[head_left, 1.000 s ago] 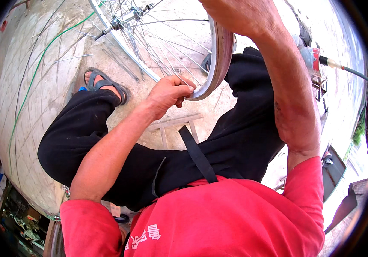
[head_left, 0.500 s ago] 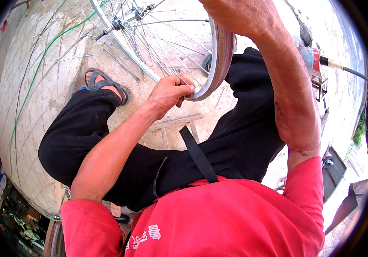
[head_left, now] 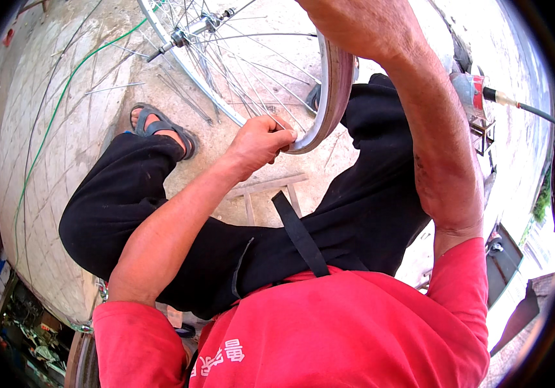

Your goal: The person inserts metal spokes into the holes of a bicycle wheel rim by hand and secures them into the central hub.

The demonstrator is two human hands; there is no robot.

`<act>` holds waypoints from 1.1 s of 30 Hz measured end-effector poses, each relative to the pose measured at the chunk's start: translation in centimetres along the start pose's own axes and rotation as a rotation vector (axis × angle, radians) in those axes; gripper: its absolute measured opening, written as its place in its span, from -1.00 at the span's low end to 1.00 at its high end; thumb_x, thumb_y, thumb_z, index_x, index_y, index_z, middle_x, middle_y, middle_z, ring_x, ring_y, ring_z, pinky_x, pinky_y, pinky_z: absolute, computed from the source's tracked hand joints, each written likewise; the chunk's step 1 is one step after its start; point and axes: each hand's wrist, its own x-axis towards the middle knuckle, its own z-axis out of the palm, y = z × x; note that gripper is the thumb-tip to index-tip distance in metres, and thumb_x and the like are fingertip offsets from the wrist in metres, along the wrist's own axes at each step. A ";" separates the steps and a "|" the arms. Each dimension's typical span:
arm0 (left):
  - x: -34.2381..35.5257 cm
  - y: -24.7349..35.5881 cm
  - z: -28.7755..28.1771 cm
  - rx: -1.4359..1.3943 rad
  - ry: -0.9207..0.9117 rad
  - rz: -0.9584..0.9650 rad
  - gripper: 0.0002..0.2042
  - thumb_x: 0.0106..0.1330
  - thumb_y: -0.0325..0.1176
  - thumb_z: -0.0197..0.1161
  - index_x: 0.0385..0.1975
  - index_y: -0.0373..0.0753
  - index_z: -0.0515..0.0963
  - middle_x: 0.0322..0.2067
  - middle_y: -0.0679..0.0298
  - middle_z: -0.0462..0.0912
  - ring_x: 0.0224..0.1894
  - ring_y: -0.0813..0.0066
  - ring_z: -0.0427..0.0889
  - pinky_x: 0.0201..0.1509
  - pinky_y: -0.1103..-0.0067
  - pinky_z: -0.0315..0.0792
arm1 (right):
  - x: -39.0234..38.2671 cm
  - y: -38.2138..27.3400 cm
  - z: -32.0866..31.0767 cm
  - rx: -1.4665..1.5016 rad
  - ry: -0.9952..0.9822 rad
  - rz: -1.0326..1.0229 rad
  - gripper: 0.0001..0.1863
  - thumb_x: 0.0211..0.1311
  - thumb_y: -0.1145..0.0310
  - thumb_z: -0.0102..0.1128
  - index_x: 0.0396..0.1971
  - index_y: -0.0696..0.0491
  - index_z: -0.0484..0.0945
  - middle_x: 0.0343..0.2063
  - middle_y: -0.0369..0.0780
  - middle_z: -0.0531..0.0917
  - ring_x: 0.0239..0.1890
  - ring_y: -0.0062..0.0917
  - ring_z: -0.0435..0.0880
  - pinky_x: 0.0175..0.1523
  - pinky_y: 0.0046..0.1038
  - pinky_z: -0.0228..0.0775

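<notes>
A bicycle wheel (head_left: pixel 311 139) with a silver rim stands upright before me, its hub (head_left: pixel 179 37) and thin metal spokes (head_left: pixel 266 87) exposed. The wheel's top runs out of view. At the rim's lowest part my left hand (head_left: pixel 261 143) is closed, thumb and fingers pinching a spoke near where it meets the rim. My right forearm (head_left: pixel 433 129) reaches up past the wheel's right side. Of my right hand (head_left: pixel 348 16) only the part by the wrist shows at the top edge; its fingers are cut off from view.
Loose spokes (head_left: pixel 187 98) lie on the concrete floor beyond the wheel. A green cord (head_left: pixel 64 90) crosses the left side. A red and grey tool (head_left: pixel 475 90) with a hose stands at right. A small wooden frame (head_left: pixel 266 186) lies between my legs.
The fingers of my left hand have curled in slightly at the rim, still pinching there. The wheel and my right arm stay almost where they were.
</notes>
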 end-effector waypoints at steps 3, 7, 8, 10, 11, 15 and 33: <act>-0.3 0.8 0.4 0.093 0.057 -0.038 -0.77 0.38 -0.25 0.31 -0.25 -0.33 0.61 -0.50 0.30 0.58 -0.55 0.64 0.44 -0.50 0.64 0.34 | 1.5 -0.8 -2.3 0.270 -0.136 0.206 -0.14 0.08 0.30 0.17 0.41 0.30 0.15 0.10 0.10 0.59 0.06 -0.12 0.62 0.20 -0.17 0.47; -0.7 1.0 0.6 0.007 0.051 -0.028 -0.77 0.38 -0.26 0.30 -0.25 -0.34 0.60 -0.50 0.30 0.58 -0.55 0.64 0.45 -0.50 0.64 0.34 | -0.1 -0.5 -0.7 0.081 -0.033 0.041 -0.13 0.08 0.30 0.16 0.41 0.30 0.14 0.10 0.10 0.59 0.05 -0.12 0.62 0.20 -0.17 0.46; -0.6 0.7 0.5 -0.056 0.033 -0.011 -0.76 0.38 -0.25 0.30 -0.25 -0.35 0.60 -0.50 0.30 0.57 -0.55 0.64 0.45 -0.51 0.64 0.34 | -0.2 -0.7 -0.5 0.047 -0.024 0.018 -0.13 0.08 0.30 0.16 0.42 0.30 0.14 0.10 0.10 0.59 0.05 -0.12 0.62 0.20 -0.17 0.46; -0.3 0.2 0.1 -0.022 -0.003 0.001 -0.76 0.38 -0.25 0.30 -0.25 -0.35 0.60 -0.50 0.31 0.57 -0.54 0.64 0.45 -0.51 0.64 0.34 | 1.1 -1.4 -2.2 0.209 -0.135 0.187 -0.13 0.08 0.30 0.16 0.42 0.30 0.14 0.10 0.11 0.59 0.04 -0.13 0.63 0.19 -0.17 0.47; -0.3 0.2 0.0 -0.004 -0.020 0.008 -0.75 0.38 -0.24 0.30 -0.25 -0.35 0.60 -0.50 0.31 0.57 -0.54 0.64 0.45 -0.51 0.64 0.34 | 1.5 -1.3 -2.7 0.286 -0.172 0.259 -0.13 0.08 0.31 0.16 0.42 0.30 0.14 0.10 0.11 0.59 0.04 -0.13 0.63 0.19 -0.18 0.47; -0.1 0.4 0.3 0.108 0.024 0.000 -0.73 0.37 -0.21 0.31 -0.26 -0.35 0.60 -0.50 0.31 0.57 -0.55 0.64 0.45 -0.52 0.63 0.34 | 0.9 -0.4 -0.9 0.156 -0.092 0.176 -0.14 0.09 0.32 0.16 0.42 0.31 0.13 0.09 0.11 0.59 -0.01 -0.17 0.64 0.16 -0.21 0.48; -3.3 1.4 -0.7 -0.058 0.146 -0.118 -0.63 0.45 -0.42 0.10 0.19 -0.44 0.45 -0.19 0.07 0.69 -0.24 0.37 0.75 -0.25 0.52 0.61 | 0.4 -0.6 0.4 -0.071 0.026 0.107 -0.14 0.09 0.27 0.18 0.41 0.28 0.17 0.08 0.10 0.58 0.02 -0.12 0.64 0.18 -0.19 0.48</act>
